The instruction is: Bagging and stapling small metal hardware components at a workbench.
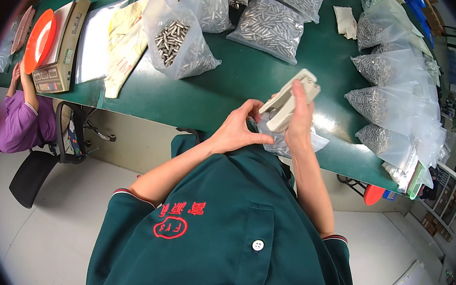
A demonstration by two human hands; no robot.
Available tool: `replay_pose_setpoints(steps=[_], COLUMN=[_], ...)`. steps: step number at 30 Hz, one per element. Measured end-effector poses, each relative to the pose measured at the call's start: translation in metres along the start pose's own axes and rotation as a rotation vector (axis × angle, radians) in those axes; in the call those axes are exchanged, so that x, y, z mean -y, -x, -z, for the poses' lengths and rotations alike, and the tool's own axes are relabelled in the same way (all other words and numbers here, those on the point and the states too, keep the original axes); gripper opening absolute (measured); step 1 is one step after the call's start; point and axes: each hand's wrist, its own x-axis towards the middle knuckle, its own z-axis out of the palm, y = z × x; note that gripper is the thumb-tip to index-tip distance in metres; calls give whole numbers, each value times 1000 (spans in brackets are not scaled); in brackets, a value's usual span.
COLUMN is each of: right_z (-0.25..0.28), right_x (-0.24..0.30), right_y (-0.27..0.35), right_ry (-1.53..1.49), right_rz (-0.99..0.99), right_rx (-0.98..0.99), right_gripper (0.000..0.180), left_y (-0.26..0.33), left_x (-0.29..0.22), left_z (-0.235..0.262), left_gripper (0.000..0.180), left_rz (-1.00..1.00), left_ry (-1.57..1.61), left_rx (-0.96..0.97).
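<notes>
Stapler [288, 100], beige, gripped by the raised right hand [299, 119]; at nine o'clock the left hand [238, 130] pinches a small clear bag [283, 142]

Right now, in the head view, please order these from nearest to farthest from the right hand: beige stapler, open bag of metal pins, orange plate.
1. Beige stapler: held in the right hand.
2. Open bag of metal pins: on the green table, to the upper left.
3. Orange plate: at the far left table end.
</notes>
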Motion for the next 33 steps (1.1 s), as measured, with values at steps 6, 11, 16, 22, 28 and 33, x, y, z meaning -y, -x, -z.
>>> replay_pose_setpoints(steps=[6, 11, 16, 22, 28, 33], right_z=[105, 205, 258, 233, 184, 180], right_x=[12, -41, -113, -91, -70, -52], right_y=[3, -4, -12, -3, 33, 2], right_ry=[13, 841, 1562, 1305, 252, 378], right_rz=[254, 123, 272, 306, 212, 269], right_rx=[-287, -605, -569, -532, 175, 79], right_gripper=[44, 43, 47, 65, 18, 14], left_y=[-4, -7, -10, -3, 0, -36], left_x=[3, -1, 16, 7, 18, -10], left_z=[-10, -21, -22, -27, -35, -43], left_gripper=[37, 13, 13, 17, 19, 20], left_rz=[-112, -60, 11, 55, -176, -6], left_ry=[15, 75, 170, 233, 121, 129], left_rx=[-112, -111, -116, -89, -170, -370])
